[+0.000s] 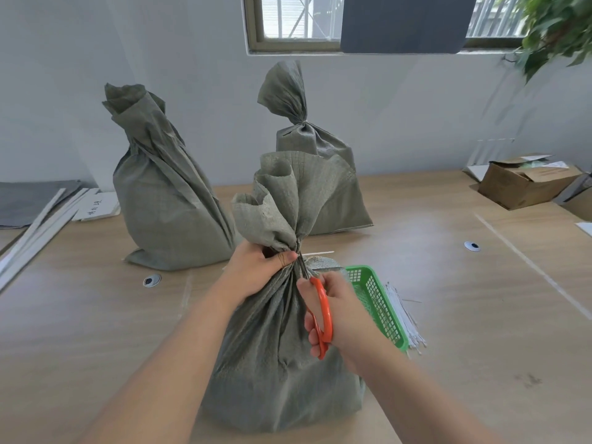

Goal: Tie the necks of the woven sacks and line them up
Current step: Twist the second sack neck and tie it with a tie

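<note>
The nearest woven sack (282,363) is standing upright by the bench's (96,315) near edge, grey-green and creased, its mouth fanning out above a cinched neck. Your left hand (256,270) is gripping that neck, and your right hand (342,309) is holding orange scissors (324,315) against it. Toward the far edge, a loosely twisted sack (166,203) and a tightly pinched sack (320,155) are standing.

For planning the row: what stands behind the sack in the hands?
Two sacks: left sack visible, right sack partly covered by the held sack. Table directly behind it: hidden.
</note>
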Available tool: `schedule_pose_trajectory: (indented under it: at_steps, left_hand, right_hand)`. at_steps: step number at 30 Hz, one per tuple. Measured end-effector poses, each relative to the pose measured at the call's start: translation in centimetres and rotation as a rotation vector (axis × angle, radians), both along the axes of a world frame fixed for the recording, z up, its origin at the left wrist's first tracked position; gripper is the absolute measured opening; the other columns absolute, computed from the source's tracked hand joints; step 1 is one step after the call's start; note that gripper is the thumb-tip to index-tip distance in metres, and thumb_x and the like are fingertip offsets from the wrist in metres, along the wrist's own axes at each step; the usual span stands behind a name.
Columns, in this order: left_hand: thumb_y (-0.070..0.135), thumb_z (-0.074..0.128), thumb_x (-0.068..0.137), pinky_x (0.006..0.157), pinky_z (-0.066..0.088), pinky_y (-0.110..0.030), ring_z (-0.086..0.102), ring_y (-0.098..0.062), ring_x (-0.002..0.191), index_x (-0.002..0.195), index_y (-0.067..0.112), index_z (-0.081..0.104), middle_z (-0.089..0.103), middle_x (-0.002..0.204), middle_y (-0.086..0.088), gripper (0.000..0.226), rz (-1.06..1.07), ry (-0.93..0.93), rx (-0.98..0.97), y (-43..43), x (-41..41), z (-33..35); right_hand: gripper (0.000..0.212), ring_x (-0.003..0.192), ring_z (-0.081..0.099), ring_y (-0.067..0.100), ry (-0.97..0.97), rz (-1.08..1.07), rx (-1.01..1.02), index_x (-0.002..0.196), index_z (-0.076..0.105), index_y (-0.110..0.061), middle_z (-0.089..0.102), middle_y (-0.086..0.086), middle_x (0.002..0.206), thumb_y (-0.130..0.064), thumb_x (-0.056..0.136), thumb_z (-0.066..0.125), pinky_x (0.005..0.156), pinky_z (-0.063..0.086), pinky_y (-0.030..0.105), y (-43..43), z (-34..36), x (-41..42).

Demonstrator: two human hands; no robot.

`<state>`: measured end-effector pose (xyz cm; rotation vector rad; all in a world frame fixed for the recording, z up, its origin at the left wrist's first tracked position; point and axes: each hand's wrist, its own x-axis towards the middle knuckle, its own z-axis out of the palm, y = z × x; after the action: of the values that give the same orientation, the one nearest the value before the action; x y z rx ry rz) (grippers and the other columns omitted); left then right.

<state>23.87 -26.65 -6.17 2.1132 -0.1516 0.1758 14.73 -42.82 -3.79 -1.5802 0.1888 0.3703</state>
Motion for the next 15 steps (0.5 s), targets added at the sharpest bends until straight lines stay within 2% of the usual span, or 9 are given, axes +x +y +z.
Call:
schedule_pose_trajectory:
  at_steps: [6, 11, 15]
  left_hand:
    - [0.029, 0.079, 0.082, 0.095, 0.048, -0.029, 0.063, -0.012, 0.107, 0.107, 0.020, 0.072, 0.072, 0.106, 0.004, 0.027, -0.028, 0.011, -0.046, -1.0, 0.2, 0.0]
    - [0.029, 0.078, 0.082, 0.077, 0.041, -0.004, 0.062, -0.007, 0.101, 0.104, 0.021, 0.071, 0.070, 0.100, 0.010, 0.025, -0.032, 0.019, -0.051, -1.3, 0.2, 0.1]
    - [0.025, 0.078, 0.082, 0.075, 0.038, 0.003, 0.060, 0.001, 0.097, 0.105, 0.020, 0.070, 0.067, 0.098, 0.016, 0.024, -0.043, 0.021, -0.073, -1.3, 0.0, 0.0]
  right_hand:
    - [0.034, 0.037, 0.045, 0.016, -0.004, -0.053, -0.010, 0.108, 0.039, -0.010, 0.053, 0.011, 0.061, -0.038, 0.098, 0.056, 0.034, 0.040, 0.024, -0.2, -0.4, -0.2]
    - [0.029, 0.038, 0.045, 0.016, -0.021, -0.072, -0.023, 0.105, 0.042, -0.011, 0.052, 0.011, 0.062, -0.036, 0.098, 0.055, 0.035, 0.042, 0.025, -0.1, -0.6, -0.3]
    - [0.028, 0.037, 0.045, 0.016, -0.031, -0.076, 0.000, 0.105, 0.043, -0.013, 0.051, 0.008, 0.058, -0.037, 0.098, 0.056, 0.035, 0.042, 0.024, -0.3, -0.9, 0.0]
